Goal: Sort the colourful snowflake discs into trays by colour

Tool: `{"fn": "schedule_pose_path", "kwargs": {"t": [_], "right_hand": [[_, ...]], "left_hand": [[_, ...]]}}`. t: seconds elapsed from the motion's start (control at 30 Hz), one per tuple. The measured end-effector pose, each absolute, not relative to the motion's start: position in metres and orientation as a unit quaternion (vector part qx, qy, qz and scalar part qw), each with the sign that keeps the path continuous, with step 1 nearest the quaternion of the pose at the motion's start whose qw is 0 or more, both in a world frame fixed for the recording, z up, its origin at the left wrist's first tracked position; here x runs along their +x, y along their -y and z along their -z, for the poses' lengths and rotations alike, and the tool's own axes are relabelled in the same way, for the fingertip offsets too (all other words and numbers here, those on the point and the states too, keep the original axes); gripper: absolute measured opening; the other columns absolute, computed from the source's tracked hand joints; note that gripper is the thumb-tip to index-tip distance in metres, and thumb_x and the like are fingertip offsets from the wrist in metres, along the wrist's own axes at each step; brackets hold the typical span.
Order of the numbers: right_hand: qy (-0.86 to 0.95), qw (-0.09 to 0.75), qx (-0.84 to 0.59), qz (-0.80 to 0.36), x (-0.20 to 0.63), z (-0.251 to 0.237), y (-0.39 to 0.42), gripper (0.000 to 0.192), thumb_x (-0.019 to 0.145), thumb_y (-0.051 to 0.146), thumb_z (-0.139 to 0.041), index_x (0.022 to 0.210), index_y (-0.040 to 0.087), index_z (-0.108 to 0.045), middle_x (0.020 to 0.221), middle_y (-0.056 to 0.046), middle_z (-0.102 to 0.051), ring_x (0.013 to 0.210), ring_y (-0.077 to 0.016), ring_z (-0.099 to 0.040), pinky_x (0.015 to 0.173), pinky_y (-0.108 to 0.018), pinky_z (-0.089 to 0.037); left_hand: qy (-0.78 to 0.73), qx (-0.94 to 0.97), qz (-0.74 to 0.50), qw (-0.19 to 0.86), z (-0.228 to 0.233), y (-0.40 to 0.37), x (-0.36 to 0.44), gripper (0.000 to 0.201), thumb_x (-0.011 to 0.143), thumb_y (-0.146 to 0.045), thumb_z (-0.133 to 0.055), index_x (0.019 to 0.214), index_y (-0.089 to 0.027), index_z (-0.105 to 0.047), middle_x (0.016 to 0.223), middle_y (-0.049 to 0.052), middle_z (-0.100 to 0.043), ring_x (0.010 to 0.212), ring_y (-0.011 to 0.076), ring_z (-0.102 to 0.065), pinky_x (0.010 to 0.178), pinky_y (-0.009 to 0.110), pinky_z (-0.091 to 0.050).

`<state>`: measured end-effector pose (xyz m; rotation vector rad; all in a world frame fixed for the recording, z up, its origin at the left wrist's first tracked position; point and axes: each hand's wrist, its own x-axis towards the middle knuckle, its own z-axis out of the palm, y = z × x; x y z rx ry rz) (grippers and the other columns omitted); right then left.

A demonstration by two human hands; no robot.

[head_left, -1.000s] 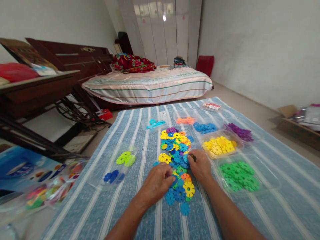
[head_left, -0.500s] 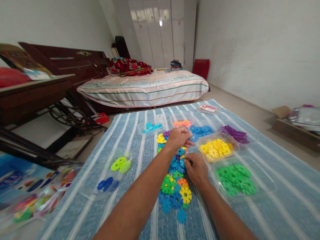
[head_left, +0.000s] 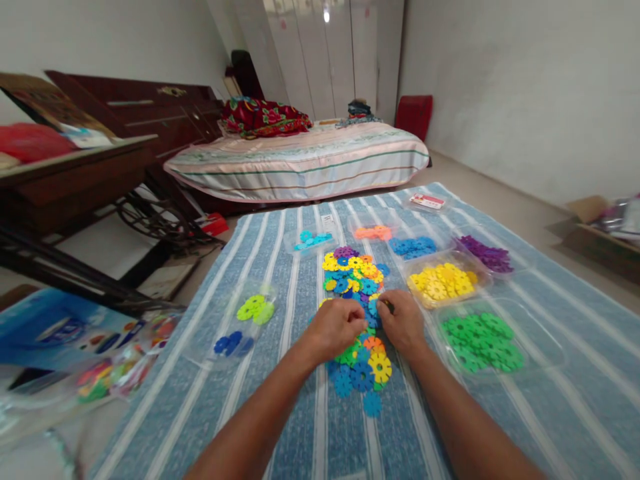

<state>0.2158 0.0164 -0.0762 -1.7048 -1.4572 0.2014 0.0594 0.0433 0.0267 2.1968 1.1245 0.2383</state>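
A pile of flat plastic snowflake discs in mixed colours lies on a blue striped cloth. My left hand rests knuckles up on the near part of the pile, fingers curled over green and blue discs. My right hand sits beside it, fingertips pinched on a small dark green piece at the pile's right edge. Blue, yellow and orange discs lie just below both hands.
Clear trays hold sorted discs: green, yellow, purple, blue, orange, cyan, lime, dark blue. A bed stands beyond, a wooden table at left, a box at right.
My left hand reached out to the far trays half a second ago and has come back down onto the near pile. My right hand stayed in place.
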Motion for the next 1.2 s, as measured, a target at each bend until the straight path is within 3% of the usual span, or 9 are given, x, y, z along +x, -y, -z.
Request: {"fn": "schedule_pose_path", "kwargs": {"t": [0.27,0.37,0.53,0.73,0.97,1.2], "right_hand": [[0.597,0.423,-0.679,-0.064,0.218,0.076,-0.015,0.018,0.078,0.026,-0.047,0.074,0.019,-0.063,0.077,-0.003,-0.062,0.079,-0.0170,-0.052,0.075,-0.029,-0.037],[0.598,0.428,-0.675,-0.058,0.218,0.077,-0.015,0.018,0.078,0.025,-0.047,0.075,0.020,-0.064,0.078,-0.003,-0.063,0.079,-0.0171,-0.052,0.075,-0.029,-0.037],[0.598,0.430,-0.674,-0.059,0.219,0.077,-0.016,0.018,0.078,0.026,-0.047,0.074,0.019,-0.064,0.079,-0.004,-0.063,0.079,-0.0170,-0.052,0.076,-0.029,-0.037],[0.595,0.427,-0.677,-0.072,0.218,0.076,-0.016,0.018,0.079,0.025,-0.048,0.073,0.019,-0.063,0.077,-0.003,-0.063,0.080,-0.0168,-0.052,0.077,-0.029,-0.037],[0.590,0.433,-0.678,-0.071,0.215,0.075,-0.018,0.016,0.079,0.023,-0.048,0.075,0.019,-0.063,0.078,-0.003,-0.062,0.080,-0.0170,-0.052,0.076,-0.029,-0.036],[0.585,0.442,-0.677,-0.061,0.213,0.079,-0.019,0.015,0.078,0.023,-0.048,0.073,0.019,-0.061,0.074,-0.003,-0.060,0.076,-0.0171,-0.051,0.071,-0.028,-0.036]], "left_hand": [[-0.398,0.892,0.059,0.207,-0.021,0.010,0.040,0.006,0.073,-0.022,-0.051,0.074,-0.019,-0.056,0.078,0.002,-0.058,0.075,0.0168,-0.054,0.067,0.026,-0.039],[-0.408,0.892,0.076,0.178,-0.015,0.020,0.042,0.014,0.073,-0.021,-0.049,0.086,-0.020,-0.055,0.091,0.004,-0.057,0.085,0.0197,-0.054,0.073,0.029,-0.041],[-0.419,0.889,0.055,0.175,-0.010,0.025,0.041,0.016,0.074,-0.020,-0.048,0.089,-0.019,-0.052,0.097,0.006,-0.056,0.090,0.0204,-0.053,0.076,0.031,-0.040],[-0.439,0.850,0.020,0.290,-0.013,0.016,0.035,0.001,0.070,-0.018,-0.049,0.070,-0.018,-0.050,0.068,-0.002,-0.055,0.066,0.0132,-0.051,0.059,0.023,-0.034],[-0.468,0.739,-0.042,0.484,-0.026,-0.010,0.030,0.008,0.069,-0.024,-0.052,0.067,-0.016,-0.051,0.052,-0.005,-0.051,0.048,0.0105,-0.052,0.046,0.020,-0.034],[-0.475,0.705,-0.155,0.503,-0.043,-0.059,0.082,0.007,0.068,-0.019,-0.057,0.064,-0.015,-0.053,0.042,-0.006,-0.050,0.038,0.0080,-0.049,0.040,0.017,-0.035]]}}
